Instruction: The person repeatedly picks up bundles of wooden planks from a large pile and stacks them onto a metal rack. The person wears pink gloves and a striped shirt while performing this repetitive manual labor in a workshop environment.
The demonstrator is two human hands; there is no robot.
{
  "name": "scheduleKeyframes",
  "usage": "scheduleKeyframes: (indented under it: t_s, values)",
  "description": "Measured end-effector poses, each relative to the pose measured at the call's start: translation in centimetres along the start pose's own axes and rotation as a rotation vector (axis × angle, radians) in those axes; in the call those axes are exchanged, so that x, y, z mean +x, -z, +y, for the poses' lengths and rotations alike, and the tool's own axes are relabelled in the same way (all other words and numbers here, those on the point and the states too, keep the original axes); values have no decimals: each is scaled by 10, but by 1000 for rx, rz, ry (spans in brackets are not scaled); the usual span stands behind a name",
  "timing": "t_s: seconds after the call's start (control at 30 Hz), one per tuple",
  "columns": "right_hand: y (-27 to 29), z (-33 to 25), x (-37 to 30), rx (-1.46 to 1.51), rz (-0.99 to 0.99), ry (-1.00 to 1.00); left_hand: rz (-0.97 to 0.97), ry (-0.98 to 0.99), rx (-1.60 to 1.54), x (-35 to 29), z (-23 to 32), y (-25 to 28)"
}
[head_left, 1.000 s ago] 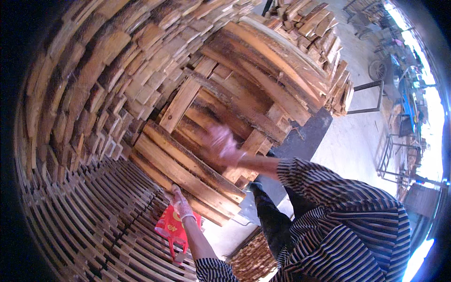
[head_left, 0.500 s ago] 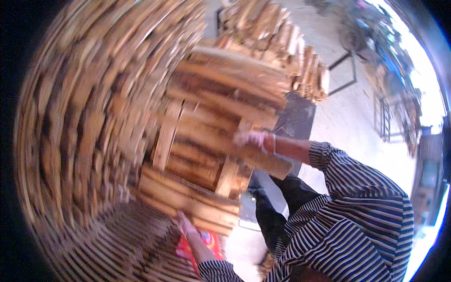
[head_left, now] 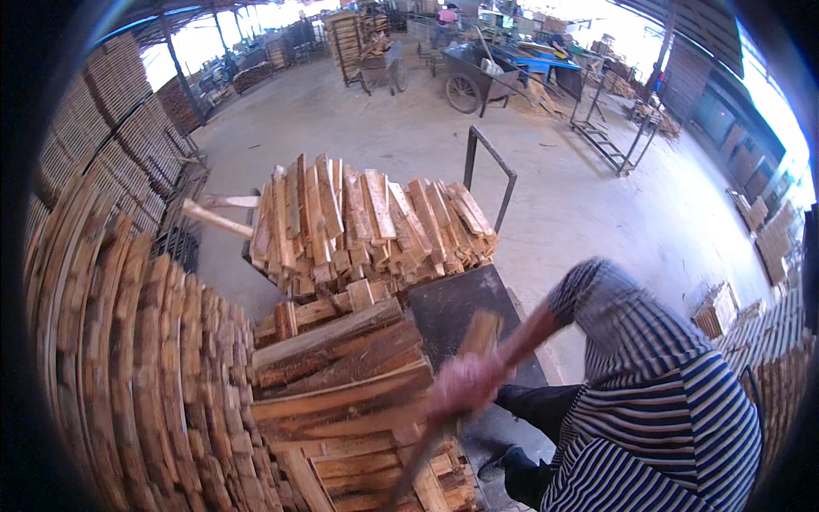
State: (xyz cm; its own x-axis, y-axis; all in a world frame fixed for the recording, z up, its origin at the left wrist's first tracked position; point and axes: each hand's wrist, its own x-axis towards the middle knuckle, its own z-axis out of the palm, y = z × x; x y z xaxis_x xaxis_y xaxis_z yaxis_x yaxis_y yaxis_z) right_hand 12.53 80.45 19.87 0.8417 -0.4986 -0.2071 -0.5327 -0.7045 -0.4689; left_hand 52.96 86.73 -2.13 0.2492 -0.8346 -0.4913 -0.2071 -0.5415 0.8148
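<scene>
My right hand, blurred by motion, is closed round a narrow wooden board. The board slants down toward the lower edge of the view, with its blunt far end showing beyond my wrist. Below and left of the hand lies a layered pile of rough planks, some set crosswise over the others. A dark flat platform shows beside the pile, and my feet are at its near side. My left hand is out of view.
A tall stack of board ends rises close on the left. Beyond the pile sits a heap of short wood strips beside a metal frame handle. Farther off stand a wheeled cart and a metal rack.
The view has swung up toward the far floor. My right hand still grips a board, now angled more steeply. My left hand, earlier at the pile's near edge, has left the picture.
</scene>
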Motion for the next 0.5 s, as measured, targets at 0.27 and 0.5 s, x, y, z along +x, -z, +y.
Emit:
scheduleKeyframes:
  t_s: [0.27, 0.5]
  values:
    - [197, 324, -268, -253, 476, -972, 191, 179, 5, -21, 81, -20]
    - [120, 394, -190, 64, 412, -986, 252, 92, -113, 10, 118, -56]
